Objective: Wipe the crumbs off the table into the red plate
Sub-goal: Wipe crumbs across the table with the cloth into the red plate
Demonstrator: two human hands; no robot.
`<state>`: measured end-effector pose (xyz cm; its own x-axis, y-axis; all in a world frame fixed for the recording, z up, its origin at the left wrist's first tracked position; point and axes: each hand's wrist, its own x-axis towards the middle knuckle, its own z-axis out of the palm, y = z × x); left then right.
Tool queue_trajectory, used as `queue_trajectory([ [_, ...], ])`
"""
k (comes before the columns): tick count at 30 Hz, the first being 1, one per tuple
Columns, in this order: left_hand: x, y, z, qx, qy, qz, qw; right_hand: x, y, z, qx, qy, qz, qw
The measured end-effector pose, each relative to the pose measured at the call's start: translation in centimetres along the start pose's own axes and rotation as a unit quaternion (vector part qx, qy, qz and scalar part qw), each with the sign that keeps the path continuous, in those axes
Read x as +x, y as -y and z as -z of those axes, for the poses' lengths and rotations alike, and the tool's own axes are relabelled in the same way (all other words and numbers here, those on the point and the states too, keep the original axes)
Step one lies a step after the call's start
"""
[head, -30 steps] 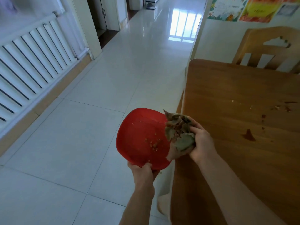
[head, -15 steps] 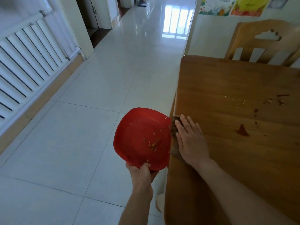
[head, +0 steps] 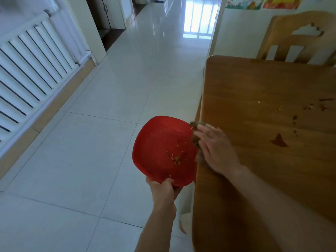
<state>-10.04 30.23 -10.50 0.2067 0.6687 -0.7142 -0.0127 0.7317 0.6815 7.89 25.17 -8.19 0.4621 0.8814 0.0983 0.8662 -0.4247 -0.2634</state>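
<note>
Holding the red plate (head: 160,148) out beside the left edge of the wooden table (head: 254,91), at its near rim, with the left hand (head: 163,190): thumb lying over the top of the rim, other fingers curled under it and mostly hidden. Tilting the plate a little, its right rim touching or just beside the table edge, a small heap of orange crumbs (head: 176,158) lying in its lower middle and some single bits scattered higher up. Pressing a dark crumpled cloth (head: 195,127) down on the table edge with the right hand (head: 216,150), fingers (head: 203,131) straight and close together, lying flat on top of the cloth and pointing toward the far left; hand blurred, so cannot tell exactly how the thumb is lying. Only a small part of the cloth showing, beyond the fingertips and at the edge next to the plate, the rest being covered by the palm. More crumbs (head: 309,106) remaining on the table surface, well apart from the hand, toward the far right, together with some dark red spots and one bigger dark red stain (head: 279,141) nearer. Standing behind the far side of the table, a wooden chair (head: 283,33); running along the left wall, a white radiator (head: 31,60); covering the floor, pale glossy tiles (head: 109,91).
</note>
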Motion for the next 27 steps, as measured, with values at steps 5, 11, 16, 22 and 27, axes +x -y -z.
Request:
queue_trajectory([
  [5, -0.5, 0.4, 0.5, -0.003, -0.007, 0.002, 1.000, -4.8, 3.7, 0.2, -0.008, 0.020, 0.073, 0.997],
  [11, -0.9, 0.8, 1.1, -0.001, -0.009, -0.007, 1.000, -7.8, 5.0, 0.0, 0.024, 0.035, 0.132, 0.990],
  [16, -1.4, 0.8, 1.5, -0.005, -0.008, 0.011, 1.000, -8.2, 4.4, 0.0, 0.113, -0.023, 0.099, 0.988],
  [22, -1.9, 0.6, 2.6, -0.008, -0.011, 0.016, 1.000, -8.8, 1.5, 0.4, 0.115, -0.115, -0.083, 0.983],
  [27, -2.0, 0.4, 3.0, -0.015, -0.010, 0.009, 1.000, -10.1, 0.4, 1.3, 0.058, -0.106, -0.180, 0.976],
])
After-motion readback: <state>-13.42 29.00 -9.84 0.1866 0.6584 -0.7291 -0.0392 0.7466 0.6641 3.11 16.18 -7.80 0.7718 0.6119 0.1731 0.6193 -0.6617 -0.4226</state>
